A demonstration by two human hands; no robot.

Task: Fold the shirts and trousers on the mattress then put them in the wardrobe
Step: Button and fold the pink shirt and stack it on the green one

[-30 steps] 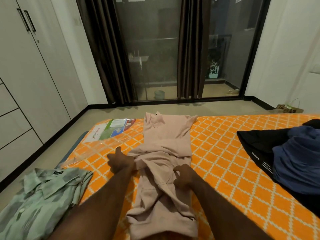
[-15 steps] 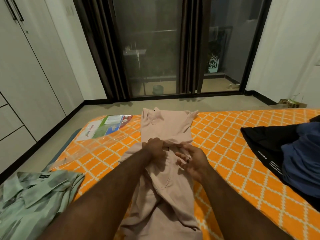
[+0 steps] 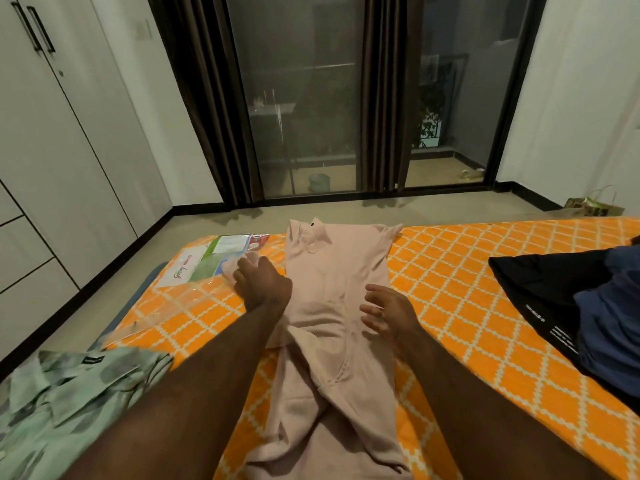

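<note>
Head view: an orange lattice-patterned mattress (image 3: 450, 271) filled the lower half, with beige floor (image 3: 346, 209) beyond it. The pink shirt (image 3: 332, 271) lay lengthwise at its centre, collar toward 12 o'clock. The left hand (image 3: 263, 284), at the shirt's 9 o'clock edge, had its fingers curled round a pink sleeve. The right hand (image 3: 388, 313), at the 3 o'clock edge, held its fingers spread wide; contact was unclear. A green shirt (image 3: 69, 403) lay at 8 o'clock, and black (image 3: 530, 285) and blue (image 3: 613, 306) garments at 3 o'clock. The white wardrobe (image 3: 52, 133) stood at 10 o'clock, and a glass door (image 3: 304, 98) with dark curtains (image 3: 207, 98) at 12 o'clock.
</note>
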